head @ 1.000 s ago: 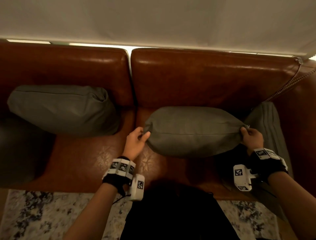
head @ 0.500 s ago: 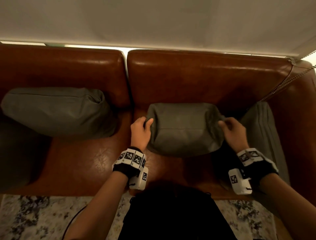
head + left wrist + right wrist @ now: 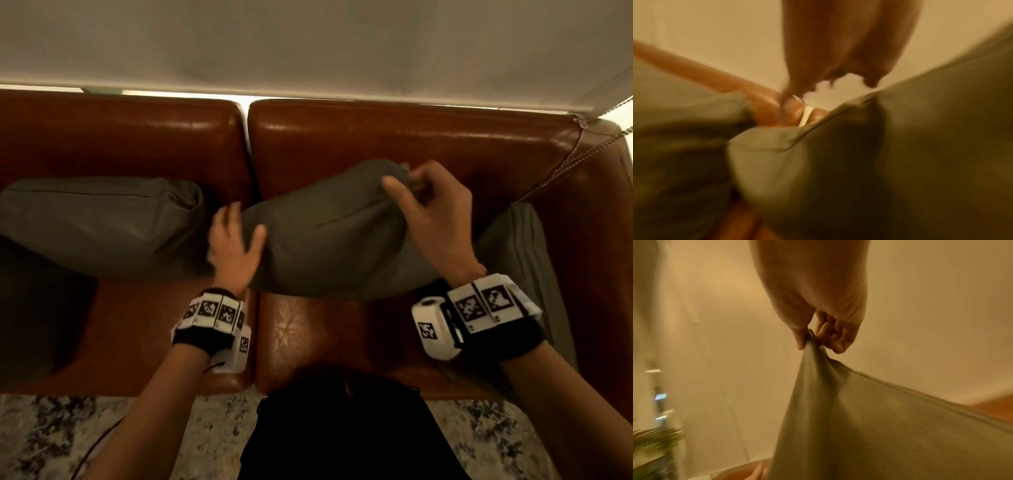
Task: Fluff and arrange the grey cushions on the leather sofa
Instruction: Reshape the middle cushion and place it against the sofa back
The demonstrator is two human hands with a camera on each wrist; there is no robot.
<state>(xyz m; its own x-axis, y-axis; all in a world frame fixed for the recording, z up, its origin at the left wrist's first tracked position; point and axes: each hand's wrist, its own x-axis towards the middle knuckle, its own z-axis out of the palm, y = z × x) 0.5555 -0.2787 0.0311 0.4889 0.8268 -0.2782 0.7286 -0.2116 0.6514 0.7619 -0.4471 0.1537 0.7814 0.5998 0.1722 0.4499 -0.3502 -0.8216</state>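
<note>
Presently I log the middle cushion (image 3: 329, 240): soft, light, slack-covered. My right hand (image 3: 435, 219) pinches its top corner; my left hand (image 3: 233, 246) lies flat, fingers spread, against its end. Corners look the surest hold.

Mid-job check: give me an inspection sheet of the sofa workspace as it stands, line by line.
Surface: brown leather sofa, two seat sections, worn patches on the seat fronts.
Job's things: middle grey cushion lifted by one corner, tilted; left grey cushion lying against the backrest; right grey cushion standing on edge by the sofa arm.
Clutter: nothing seen.
Hands: right hand pinches the middle cushion's upper corner, clear in the right wrist view; left hand is open, fingers spread at the cushion's lower left end, blurred.
Cables: thin dark cord trailing below the left wrist; bead chain over the sofa's right corner.
Surroundings: patterned rug; pale blind; plant leaves.
</note>
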